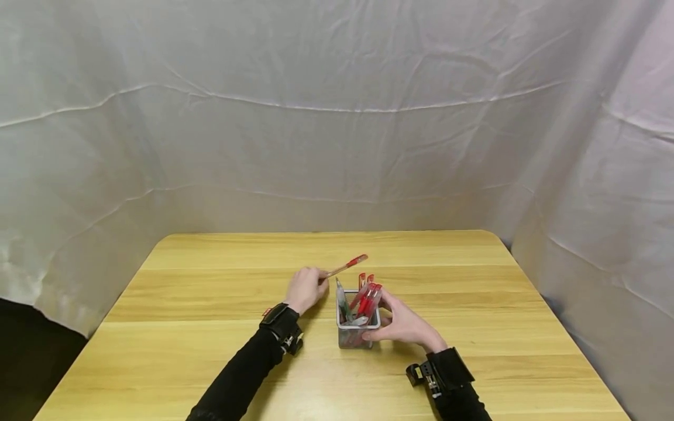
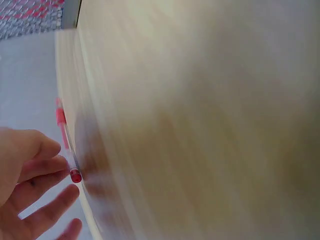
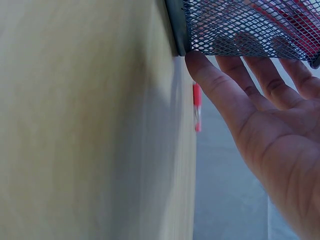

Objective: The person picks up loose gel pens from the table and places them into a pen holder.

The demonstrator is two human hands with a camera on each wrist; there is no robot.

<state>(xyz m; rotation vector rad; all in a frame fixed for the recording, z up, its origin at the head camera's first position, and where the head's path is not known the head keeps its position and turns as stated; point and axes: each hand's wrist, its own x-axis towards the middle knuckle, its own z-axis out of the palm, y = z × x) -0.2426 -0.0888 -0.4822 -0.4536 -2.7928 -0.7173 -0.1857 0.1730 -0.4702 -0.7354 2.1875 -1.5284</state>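
In the head view, my left hand is beyond and left of a mesh pen holder, pinching one end of a red-capped pen. The left wrist view shows thumb and fingertips at this pen, low over the tabletop, with the other fingers spread. My right hand grips the holder from its right side, thumb on the near face and fingers round the far side. Upright in the holder stand several red pens and a green-grey pen with its tip up.
The wooden table has rounded far corners. Pale cloth hangs behind it and along both sides. A dark area shows beyond the table's left edge. Both wrists carry strapped-on black devices.
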